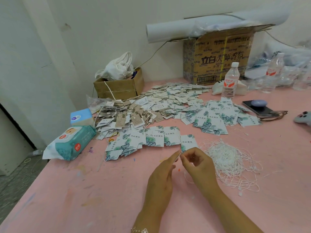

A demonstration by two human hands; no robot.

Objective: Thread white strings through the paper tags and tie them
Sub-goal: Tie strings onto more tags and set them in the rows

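White string (185, 177), barely made out, is pinched by the right hand (201, 164); grip of the left hand (160, 180) cannot be told. Two hands, one string tangle (230, 158) at three o'clock.

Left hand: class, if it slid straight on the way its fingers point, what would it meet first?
Probably the right hand, whose fingertips nearly touch the left hand; just beyond lies a leaf-printed tag. Depth is unclear.
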